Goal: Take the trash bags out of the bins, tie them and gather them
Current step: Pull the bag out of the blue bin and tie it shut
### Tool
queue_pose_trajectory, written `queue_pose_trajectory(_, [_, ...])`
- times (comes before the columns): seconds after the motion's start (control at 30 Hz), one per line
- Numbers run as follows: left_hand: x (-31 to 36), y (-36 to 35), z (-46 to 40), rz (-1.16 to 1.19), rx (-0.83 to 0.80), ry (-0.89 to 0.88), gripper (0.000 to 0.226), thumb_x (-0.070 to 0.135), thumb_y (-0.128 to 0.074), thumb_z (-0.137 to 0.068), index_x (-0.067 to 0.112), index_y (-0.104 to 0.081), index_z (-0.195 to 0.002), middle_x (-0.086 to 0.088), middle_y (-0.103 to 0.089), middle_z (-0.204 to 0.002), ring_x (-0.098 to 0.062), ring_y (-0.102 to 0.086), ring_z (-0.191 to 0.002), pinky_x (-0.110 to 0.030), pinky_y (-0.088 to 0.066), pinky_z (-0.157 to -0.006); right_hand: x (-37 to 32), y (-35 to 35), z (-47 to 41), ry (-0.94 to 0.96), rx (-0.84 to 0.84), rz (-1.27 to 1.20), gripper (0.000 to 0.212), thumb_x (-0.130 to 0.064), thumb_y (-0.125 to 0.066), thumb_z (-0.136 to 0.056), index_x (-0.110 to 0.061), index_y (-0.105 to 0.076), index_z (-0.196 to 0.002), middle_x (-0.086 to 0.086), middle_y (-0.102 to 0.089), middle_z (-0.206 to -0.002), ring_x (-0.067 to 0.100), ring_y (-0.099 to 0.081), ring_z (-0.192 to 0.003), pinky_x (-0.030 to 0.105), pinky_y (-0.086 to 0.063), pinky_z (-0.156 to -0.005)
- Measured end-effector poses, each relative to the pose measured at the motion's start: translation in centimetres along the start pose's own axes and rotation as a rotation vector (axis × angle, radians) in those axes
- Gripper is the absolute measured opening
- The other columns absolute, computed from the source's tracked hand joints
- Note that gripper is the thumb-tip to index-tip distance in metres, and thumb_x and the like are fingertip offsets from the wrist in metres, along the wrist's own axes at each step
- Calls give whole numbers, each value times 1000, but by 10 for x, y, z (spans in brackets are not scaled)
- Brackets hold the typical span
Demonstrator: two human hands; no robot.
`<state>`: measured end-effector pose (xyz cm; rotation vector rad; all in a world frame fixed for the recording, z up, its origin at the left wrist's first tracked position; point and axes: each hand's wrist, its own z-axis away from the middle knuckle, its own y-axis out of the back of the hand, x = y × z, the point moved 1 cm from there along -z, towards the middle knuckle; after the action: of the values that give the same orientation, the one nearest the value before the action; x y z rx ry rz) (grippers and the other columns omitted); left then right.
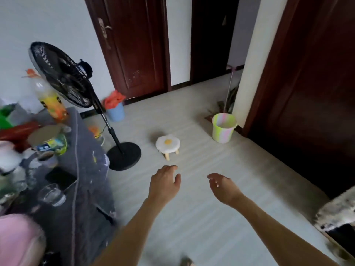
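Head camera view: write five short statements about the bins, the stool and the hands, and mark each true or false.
1. Both hands are empty. True: the left hand and right hand hold nothing.
2. An orange bag sticks out of the blue bin. True.
3. The striped bin lies tipped over. False: it stands upright by the wall.
4. The egg-shaped stool sits on the cluttered table. False: it stands on the floor.
5. The fan stands right of the striped bin. False: it stands left, beside the table.
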<state>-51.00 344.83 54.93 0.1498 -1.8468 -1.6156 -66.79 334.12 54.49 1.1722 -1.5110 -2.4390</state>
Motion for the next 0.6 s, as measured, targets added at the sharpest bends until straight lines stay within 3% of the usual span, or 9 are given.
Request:
queue_pose_trajectory(0.43, [-113,39,-396,70,-16,142,38,31,-43,-94,19,-47,-130,-3,-51,-133,-22,-50,-120,-35,-41,-100,-114,35,-430,132,-53,16,31,-14,-41,-94,-11,-54,-121,11,-63,-120,28,-57,-111,28,-41,-92])
queue_pose_trajectory(0.6, [-168,87,-573,59,15,237,36,31,-40,-95,18,-47,-128,-6,-49,-134,-25,-47,-122,-36,-38,-102,-184,57,-622,198,-84,-5,31,-14,-39,-95,-11,-53,-122,11,-63,-119,26,-57,-111,26,-40,-92])
